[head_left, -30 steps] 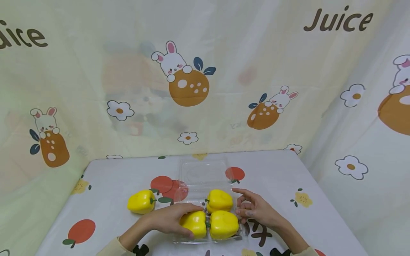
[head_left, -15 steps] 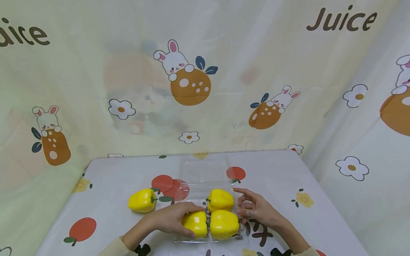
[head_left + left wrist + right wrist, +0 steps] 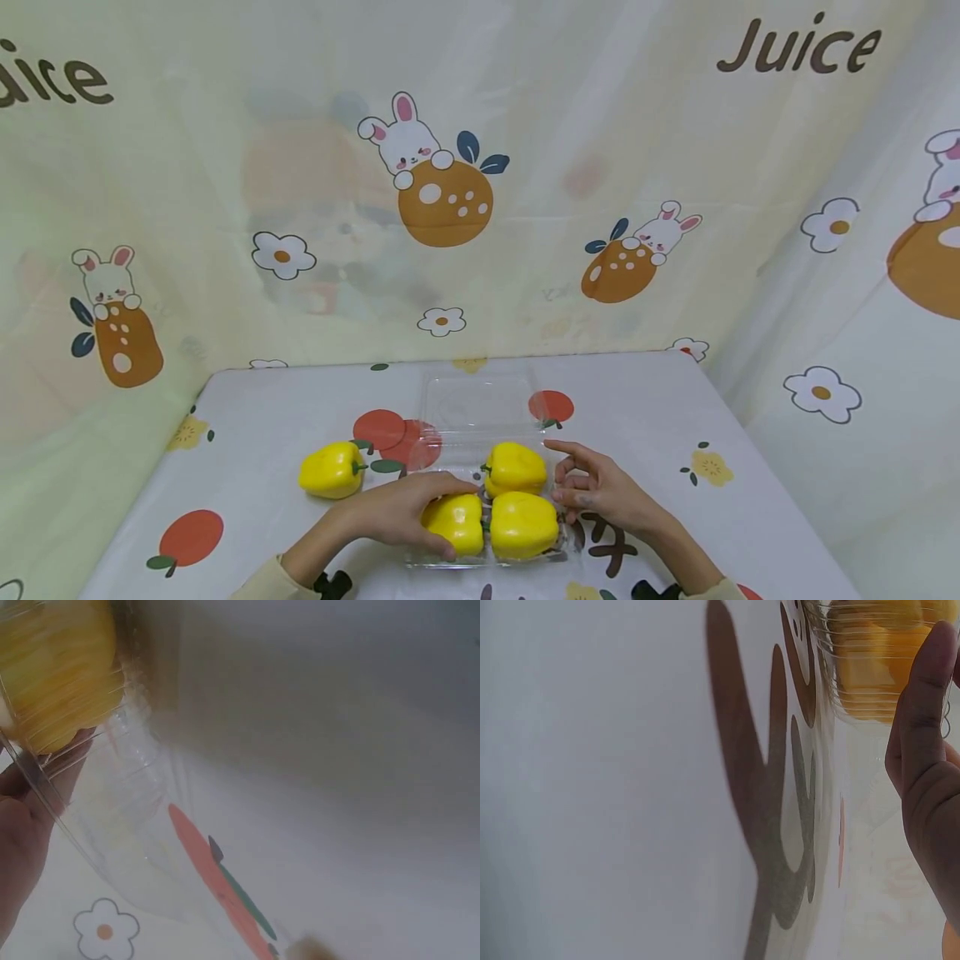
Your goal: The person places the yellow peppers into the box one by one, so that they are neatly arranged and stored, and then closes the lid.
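In the head view, my left hand grips a yellow bell pepper, thumb on the near side and fingers on the far side. This pepper sits in the front left of a clear plastic clamshell box. Two more yellow bell peppers, one at the front right and one behind it, lie in the box's right half. My right hand rests at the box's right side, fingers loosely bent, index finger reaching to the back corner. In the right wrist view, a finger lies against the ribbed wall.
Another yellow bell pepper lies on the table left of the box. The box's clear lid lies folded back behind it. A printed white cloth covers the table, with a printed curtain hanging behind.
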A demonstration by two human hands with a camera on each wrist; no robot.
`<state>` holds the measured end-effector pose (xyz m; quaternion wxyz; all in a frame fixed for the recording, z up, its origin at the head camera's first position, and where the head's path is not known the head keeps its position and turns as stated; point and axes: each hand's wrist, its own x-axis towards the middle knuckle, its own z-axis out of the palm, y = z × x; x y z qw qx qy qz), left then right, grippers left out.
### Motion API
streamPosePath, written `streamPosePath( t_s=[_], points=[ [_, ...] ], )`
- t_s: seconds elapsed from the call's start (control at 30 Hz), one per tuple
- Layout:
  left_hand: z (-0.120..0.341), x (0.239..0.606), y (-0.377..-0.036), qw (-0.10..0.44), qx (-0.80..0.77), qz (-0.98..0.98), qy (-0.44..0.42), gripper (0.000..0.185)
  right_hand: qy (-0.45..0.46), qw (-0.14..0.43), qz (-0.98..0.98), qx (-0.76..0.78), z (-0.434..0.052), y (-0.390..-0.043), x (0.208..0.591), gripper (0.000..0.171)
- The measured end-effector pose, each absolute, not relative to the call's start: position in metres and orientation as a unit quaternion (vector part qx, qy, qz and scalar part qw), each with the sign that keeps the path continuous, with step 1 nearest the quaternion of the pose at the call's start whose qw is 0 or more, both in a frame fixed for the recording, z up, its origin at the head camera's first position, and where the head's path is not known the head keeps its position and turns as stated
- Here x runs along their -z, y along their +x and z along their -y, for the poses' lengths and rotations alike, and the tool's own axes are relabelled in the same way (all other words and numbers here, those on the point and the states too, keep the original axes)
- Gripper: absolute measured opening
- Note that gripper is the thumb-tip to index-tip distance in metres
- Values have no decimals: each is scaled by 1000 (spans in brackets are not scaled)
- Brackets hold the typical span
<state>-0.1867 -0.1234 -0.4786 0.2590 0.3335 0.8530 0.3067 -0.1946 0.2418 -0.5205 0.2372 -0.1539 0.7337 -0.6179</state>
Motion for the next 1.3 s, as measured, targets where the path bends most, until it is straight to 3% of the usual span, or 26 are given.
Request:
streamPosePath(
  t_s=[0.6, 1.3],
  points=[
    [138, 482, -186, 213, -472, -795, 315, 54, -161, 242, -727, 623, -242, -197, 521, 84],
    [200, 475, -190, 77, -467, -832, 290, 49, -156, 245, -722, 628, -243, -194, 521, 83]
  ],
)
